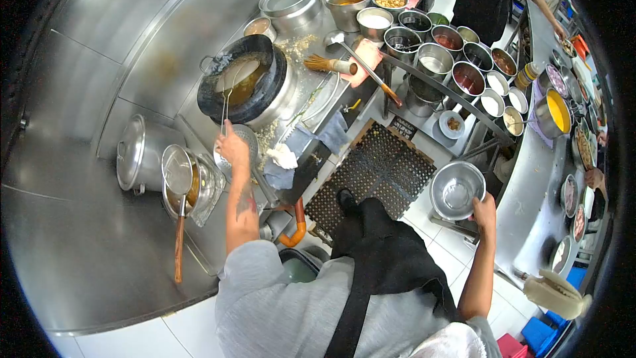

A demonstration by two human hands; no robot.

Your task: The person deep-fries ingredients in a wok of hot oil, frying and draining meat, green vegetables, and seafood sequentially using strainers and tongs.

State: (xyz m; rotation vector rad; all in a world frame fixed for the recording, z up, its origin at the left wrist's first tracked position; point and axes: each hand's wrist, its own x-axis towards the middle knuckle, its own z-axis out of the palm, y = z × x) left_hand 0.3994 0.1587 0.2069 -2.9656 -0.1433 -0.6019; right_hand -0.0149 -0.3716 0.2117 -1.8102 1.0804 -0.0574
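Observation:
My left hand point(232, 147) is closed on thin metal tongs point(226, 103), whose far end reaches into the black wok point(211, 86). The wok holds brownish liquid, and a pale, long piece point(241, 74) lies at the tongs' end; I cannot tell what it is. Below that hand, a perforated skimmer point(246, 140) rests on the counter. On the other side, my right hand point(485, 211) grips the rim of a metal bowl point(457, 190), held over the floor. Its shiny inside shows no food.
A lidded pot point(134, 149) and a strainer point(177, 171) stand left of the wok. A ladle point(361, 59) and bamboo brush point(329, 64) lie to its right. Several sauce pots surround a red sauce pot point(468, 78). A rubber mat point(371, 179) covers the floor; another person point(487, 0) stands beyond.

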